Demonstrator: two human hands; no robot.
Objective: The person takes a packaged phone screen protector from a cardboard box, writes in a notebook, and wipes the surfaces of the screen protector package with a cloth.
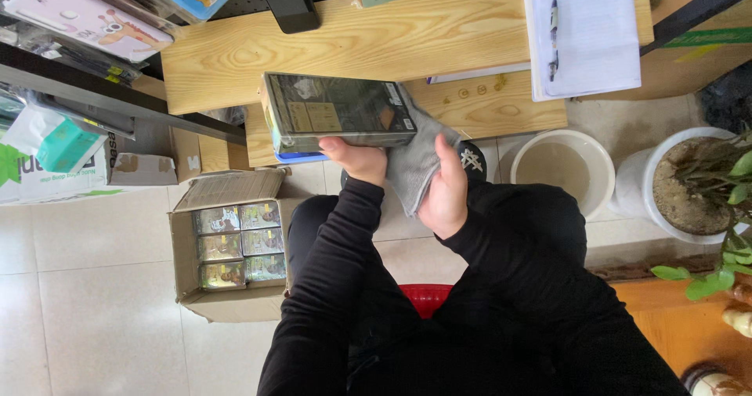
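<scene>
A stack of flat dark packaged boxes [337,112] is held up in front of me, with a blue-edged one at the bottom. My left hand [356,159] grips the stack from below at its near edge. My right hand [446,188] holds a grey cloth [415,161] that presses against the right end of the stack. Both arms wear black sleeves.
An open cardboard box [188,247] of several small packages sits on the tiled floor at left. A wooden table [376,36] carries a clipboard with paper and pen [583,32]. A white bucket [564,169] and a potted plant [697,184] stand at right. A red stool [423,296] is under me.
</scene>
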